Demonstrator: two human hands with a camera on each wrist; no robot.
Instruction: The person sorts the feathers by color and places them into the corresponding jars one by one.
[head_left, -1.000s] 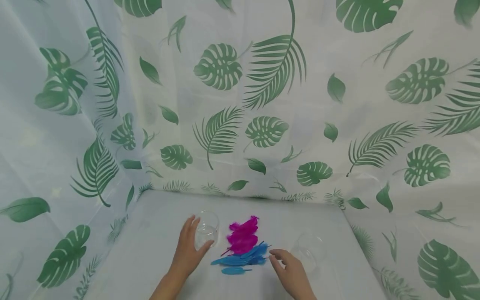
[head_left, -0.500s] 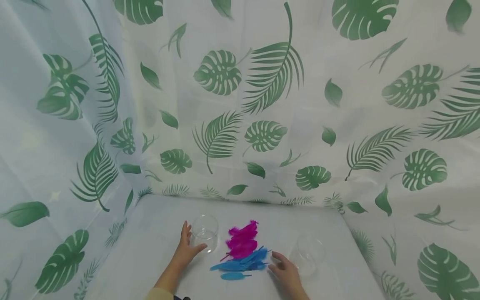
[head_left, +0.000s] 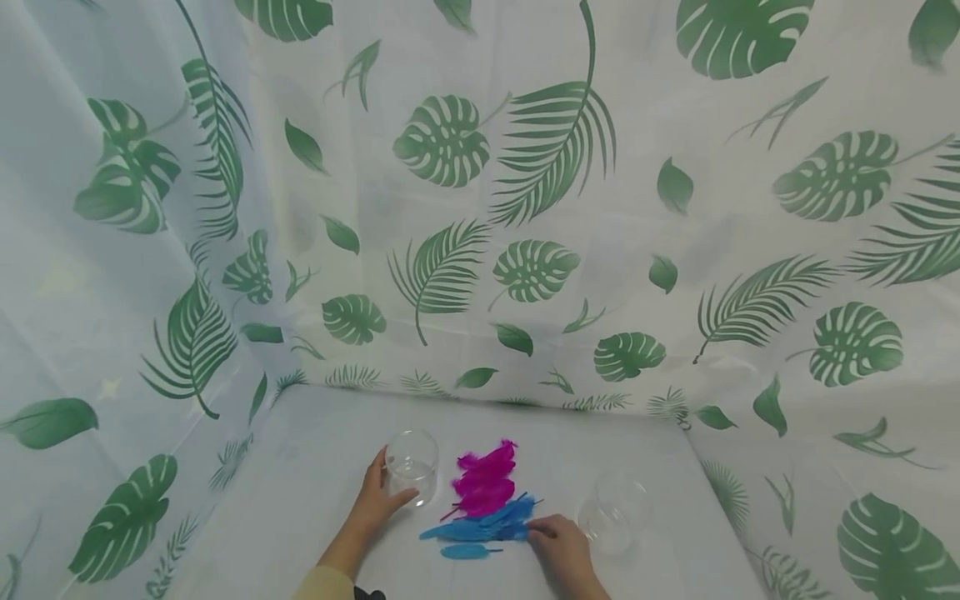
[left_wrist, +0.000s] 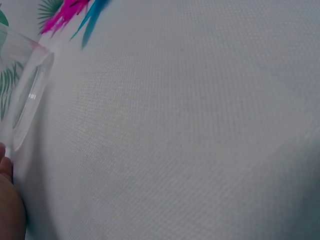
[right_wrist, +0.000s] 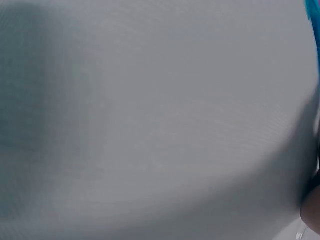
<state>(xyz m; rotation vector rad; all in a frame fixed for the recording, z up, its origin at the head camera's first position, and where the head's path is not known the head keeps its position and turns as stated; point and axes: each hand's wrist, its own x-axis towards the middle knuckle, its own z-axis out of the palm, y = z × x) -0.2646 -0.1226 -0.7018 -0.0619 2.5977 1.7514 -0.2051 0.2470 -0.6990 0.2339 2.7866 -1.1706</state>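
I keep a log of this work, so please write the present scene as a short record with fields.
Left grip: curled around the side of the left clear cup
Right grip: pinching at the right ends of the blue feathers
Magenta feathers: lying just beyond the blue feathers
Single blue feather: apart, on the near side
Second clear cup: right of all the feathers
Surface: white tabletop
Backdrop: leaf-print sheets

Left hand (head_left: 377, 502) cupped, right hand (head_left: 562, 546) pinched
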